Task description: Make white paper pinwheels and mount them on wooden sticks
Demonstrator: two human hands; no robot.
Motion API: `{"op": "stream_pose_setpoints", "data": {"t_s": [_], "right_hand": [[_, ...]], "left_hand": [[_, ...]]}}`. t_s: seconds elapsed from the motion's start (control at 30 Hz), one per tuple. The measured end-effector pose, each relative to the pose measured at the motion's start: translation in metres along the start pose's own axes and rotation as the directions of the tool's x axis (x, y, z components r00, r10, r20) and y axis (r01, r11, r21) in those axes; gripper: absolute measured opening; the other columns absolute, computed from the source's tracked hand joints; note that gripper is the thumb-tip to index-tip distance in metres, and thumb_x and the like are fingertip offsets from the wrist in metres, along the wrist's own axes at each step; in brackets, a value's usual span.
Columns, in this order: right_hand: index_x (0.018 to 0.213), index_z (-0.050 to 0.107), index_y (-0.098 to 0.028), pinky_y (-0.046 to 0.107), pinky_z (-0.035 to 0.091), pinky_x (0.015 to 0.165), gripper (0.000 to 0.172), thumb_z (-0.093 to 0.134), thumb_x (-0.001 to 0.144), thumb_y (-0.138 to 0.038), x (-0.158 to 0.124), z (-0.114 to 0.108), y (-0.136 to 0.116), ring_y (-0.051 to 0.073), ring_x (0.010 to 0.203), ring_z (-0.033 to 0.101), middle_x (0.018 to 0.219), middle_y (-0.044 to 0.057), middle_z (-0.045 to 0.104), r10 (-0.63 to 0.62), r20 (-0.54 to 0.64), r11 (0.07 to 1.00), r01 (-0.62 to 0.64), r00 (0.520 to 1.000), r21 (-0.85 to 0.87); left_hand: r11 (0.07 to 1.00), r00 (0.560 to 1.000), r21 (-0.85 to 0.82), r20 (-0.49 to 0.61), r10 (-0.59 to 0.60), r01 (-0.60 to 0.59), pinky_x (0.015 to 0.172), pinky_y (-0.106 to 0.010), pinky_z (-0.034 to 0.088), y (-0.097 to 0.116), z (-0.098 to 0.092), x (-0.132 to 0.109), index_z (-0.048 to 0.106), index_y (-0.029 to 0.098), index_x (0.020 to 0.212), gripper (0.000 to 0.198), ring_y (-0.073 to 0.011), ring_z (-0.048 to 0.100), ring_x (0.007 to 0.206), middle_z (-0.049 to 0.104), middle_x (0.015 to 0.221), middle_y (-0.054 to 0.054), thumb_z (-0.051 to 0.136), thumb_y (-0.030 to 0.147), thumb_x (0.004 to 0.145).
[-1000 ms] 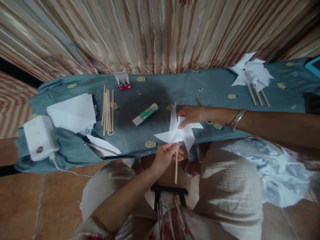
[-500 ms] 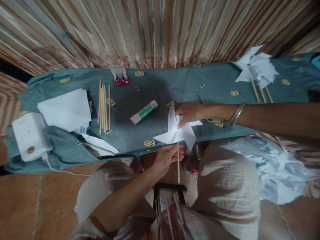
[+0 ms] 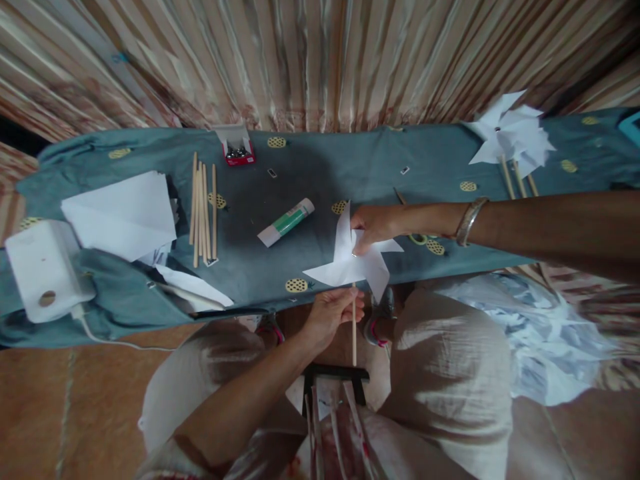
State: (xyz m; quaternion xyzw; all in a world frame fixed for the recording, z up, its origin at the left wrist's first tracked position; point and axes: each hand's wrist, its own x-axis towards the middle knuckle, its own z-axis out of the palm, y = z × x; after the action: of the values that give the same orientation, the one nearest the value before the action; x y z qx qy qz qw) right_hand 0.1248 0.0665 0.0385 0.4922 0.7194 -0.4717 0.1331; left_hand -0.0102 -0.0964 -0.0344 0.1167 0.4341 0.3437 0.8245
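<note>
A white paper pinwheel lies at the table's front edge, its wooden stick pointing down toward my lap. My left hand is closed round that stick just below the paper blades. From the right, my right hand reaches over the pinwheel, with the thumb at a small shiny pin in its centre. The other fingers of that hand are bent and partly hidden. Beyond the pinwheel is a green and white glue stick. Scissors lie partly under my right wrist.
Several wooden sticks, white paper sheets and a red box of pins are on the left. A white device with a cable sits at the left end. More pinwheels lie at the right. A plastic bag hangs below.
The view has shifted slightly. Both hands keep almost the same hold on the pinwheel and its stick; nothing has been let go.
</note>
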Motion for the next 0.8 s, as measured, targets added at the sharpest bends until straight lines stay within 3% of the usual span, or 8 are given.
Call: {"op": "stream_pose_setpoints", "data": {"t_s": [0.27,0.8], "right_hand": [[0.075,0.072,-0.01,0.022,0.042,0.059,0.016,0.073,0.06,-0.005,0.007,0.001,0.007,0.012,0.061,0.059,0.063,-0.004,0.069,0.042,0.009,0.999,-0.042,0.999,0.018],[0.073,0.073,-0.011,0.025,0.039,0.059,0.017,0.072,0.059,0.0,0.014,0.007,0.011,0.011,0.055,0.057,0.064,-0.003,0.07,0.064,0.007,0.991,-0.065,0.998,0.121]], "left_hand": [[1.0,1.0,0.019,0.0,0.02,-0.02,0.052,-0.023,0.044,-0.001,-0.001,0.003,0.071,0.011,0.069,0.049,-0.009,0.057,0.048,0.063,0.058,0.0,0.088,0.053,0.051],[1.0,1.0,0.001,0.009,0.017,-0.017,0.053,-0.027,0.045,-0.003,-0.002,0.006,0.07,0.01,0.067,0.048,-0.0113,0.059,0.049,0.066,0.062,-0.003,0.088,0.052,0.051]]}}
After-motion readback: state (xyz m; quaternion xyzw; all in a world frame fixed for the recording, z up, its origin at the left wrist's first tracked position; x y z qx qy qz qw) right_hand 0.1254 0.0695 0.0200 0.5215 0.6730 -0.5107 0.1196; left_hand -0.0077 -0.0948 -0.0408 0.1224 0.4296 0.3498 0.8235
